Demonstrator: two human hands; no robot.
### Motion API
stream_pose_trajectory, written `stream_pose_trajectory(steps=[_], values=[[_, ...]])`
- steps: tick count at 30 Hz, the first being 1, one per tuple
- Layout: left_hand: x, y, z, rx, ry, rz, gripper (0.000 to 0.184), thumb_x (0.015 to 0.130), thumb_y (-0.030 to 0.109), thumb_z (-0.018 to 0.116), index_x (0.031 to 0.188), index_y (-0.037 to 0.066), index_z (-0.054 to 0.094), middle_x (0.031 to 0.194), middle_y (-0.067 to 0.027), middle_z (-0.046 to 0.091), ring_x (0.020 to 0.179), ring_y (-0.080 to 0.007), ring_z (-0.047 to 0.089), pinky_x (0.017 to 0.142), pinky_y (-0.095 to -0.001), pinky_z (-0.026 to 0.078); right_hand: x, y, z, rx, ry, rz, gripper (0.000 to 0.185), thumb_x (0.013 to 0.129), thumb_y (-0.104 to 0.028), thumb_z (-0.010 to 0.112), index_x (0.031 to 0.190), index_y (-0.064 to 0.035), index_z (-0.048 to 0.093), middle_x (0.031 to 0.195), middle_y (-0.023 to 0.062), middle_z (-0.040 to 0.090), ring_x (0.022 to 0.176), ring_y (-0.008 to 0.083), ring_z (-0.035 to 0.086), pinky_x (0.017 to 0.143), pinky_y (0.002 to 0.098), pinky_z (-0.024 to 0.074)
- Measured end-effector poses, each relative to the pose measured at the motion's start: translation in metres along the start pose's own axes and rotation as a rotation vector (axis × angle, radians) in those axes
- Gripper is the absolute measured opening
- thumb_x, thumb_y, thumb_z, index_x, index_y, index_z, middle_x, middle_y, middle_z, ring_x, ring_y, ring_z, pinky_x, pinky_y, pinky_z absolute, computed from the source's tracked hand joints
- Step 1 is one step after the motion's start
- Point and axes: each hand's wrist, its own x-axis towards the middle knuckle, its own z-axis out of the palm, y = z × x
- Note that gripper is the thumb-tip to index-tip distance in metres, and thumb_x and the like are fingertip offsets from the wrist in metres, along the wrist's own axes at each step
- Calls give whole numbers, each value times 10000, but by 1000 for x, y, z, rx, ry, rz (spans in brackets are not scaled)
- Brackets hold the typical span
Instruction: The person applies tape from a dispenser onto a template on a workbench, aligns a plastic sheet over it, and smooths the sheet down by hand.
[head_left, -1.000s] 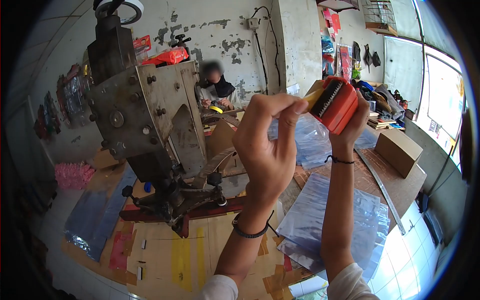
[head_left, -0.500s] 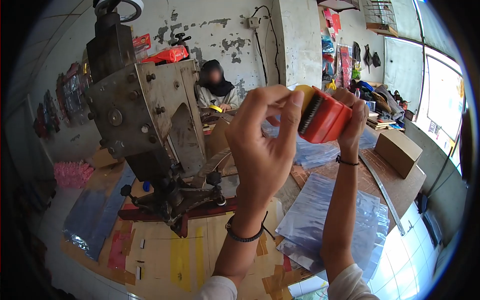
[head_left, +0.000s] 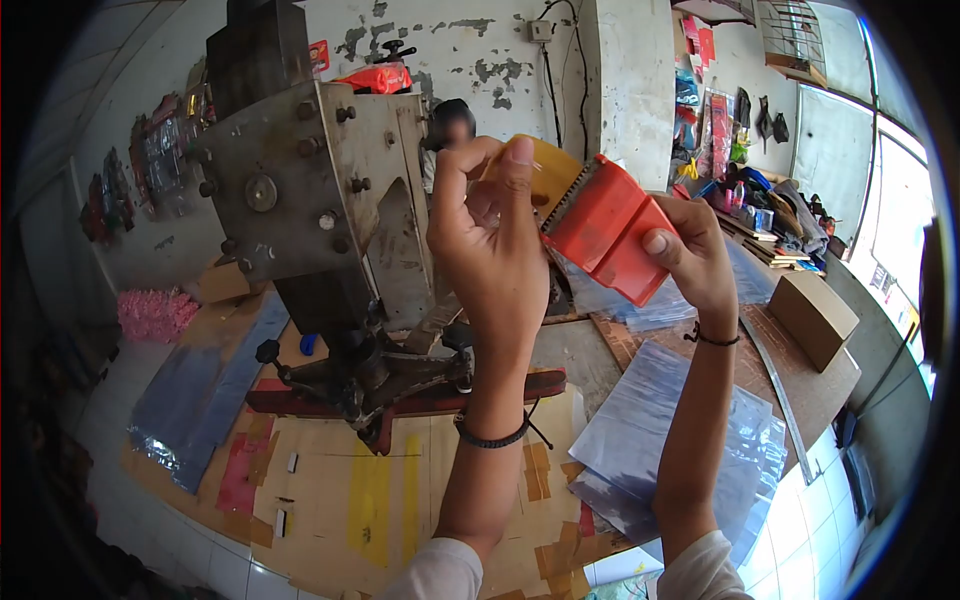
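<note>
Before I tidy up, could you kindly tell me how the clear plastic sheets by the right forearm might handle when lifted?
The plastic sheets look thin, so they would probably flop. Their glossy, overlapping surfaces suggest they may slide apart.

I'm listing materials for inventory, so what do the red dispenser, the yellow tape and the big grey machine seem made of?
The red dispenser: probably hard, glossy plastic, given its moulded ridges. The yellow tape: likely smooth plastic film, thin and slightly shiny. The big grey machine: apparently dull, scuffed metal with bolts.
</note>
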Motion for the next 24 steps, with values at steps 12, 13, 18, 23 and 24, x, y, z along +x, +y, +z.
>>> stream_pose_trajectory(steps=[12,13,18,23,24], values=[[15,5,-28,107,33,-6,186,1008,108,702,920,-15,594,756,0,587,633,-31,486,559,-218,416,0,-21,24,90,-86,97,544,695,-424,933,869,-16,619,778,-1,557,730,104,517,654,274,404],[14,1,-28,110,49,9,183,1009,106,699,921,-12,591,740,1,576,624,-32,480,553,-221,410,0,-21,24,95,-83,116,535,697,-415,931,869,-16,618,771,2,558,721,108,519,654,279,407],[12,-7,-22,160,135,103,189,1026,105,670,907,0,568,706,-3,527,603,-43,461,532,-246,381,-1,-19,13,-31,-13,26,559,632,-470,893,789,-22,597,739,12,539,692,124,509,638,282,381],[9,-12,-17,200,244,219,199,1034,110,658,909,-6,556,724,-8,525,603,-40,435,519,-246,351,-1,-24,15,-21,2,-2,569,617,-472,896,743,-38,550,718,8,507,670,127,475,617,296,349],[10,-14,-19,228,268,231,197,1034,110,657,913,-8,557,738,-11,529,606,-40,431,519,-243,351,-1,-23,14,-29,-4,-13,571,615,-470,896,737,-40,541,715,8,503,667,127,470,614,299,343]])
